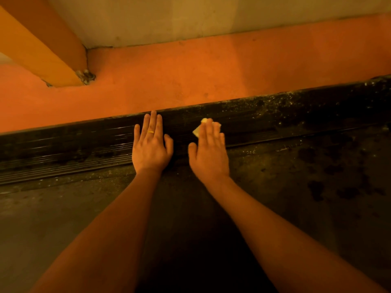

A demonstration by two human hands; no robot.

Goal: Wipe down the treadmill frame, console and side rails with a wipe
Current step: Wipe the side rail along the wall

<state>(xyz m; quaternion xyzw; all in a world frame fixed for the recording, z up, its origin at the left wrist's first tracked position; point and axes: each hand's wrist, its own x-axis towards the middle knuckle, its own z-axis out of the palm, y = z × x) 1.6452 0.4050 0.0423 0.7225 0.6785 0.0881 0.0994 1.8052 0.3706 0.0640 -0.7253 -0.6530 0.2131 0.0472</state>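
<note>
Orange-lit floor strip beside a treadmill, seen from above.

Item 1: wipe. Small, pale yellow, folded. It lies on the black side rail and is mostly covered, with only a corner at the left of the fingers and an edge beyond the fingertips showing.

Item 2: right hand. It lies palm down on the wipe with the fingers straight and close together and the thumb spread to the left. It presses flat and does not pinch.

Item 3: side rail. Ribbed lengthwise, it runs across the view from lower left to upper right. Pale specks and grime lie thick towards its right end.

Item 4: left hand. It lies flat on the rail just beside the right hand, not touching it. The fingers are straight and slightly spread and hold nothing. One finger carries a gold ring.

Item 5: treadmill belt. Dark and dusty, it lies on the near side of the rail under both forearms, with dark blotches at the right.

Item 6: floor. Orange, beyond the rail.

Item 7: yellow post. It slants in from the upper left, its foot on the floor.

Item 8: pale wall. It meets the floor at the top.
</note>
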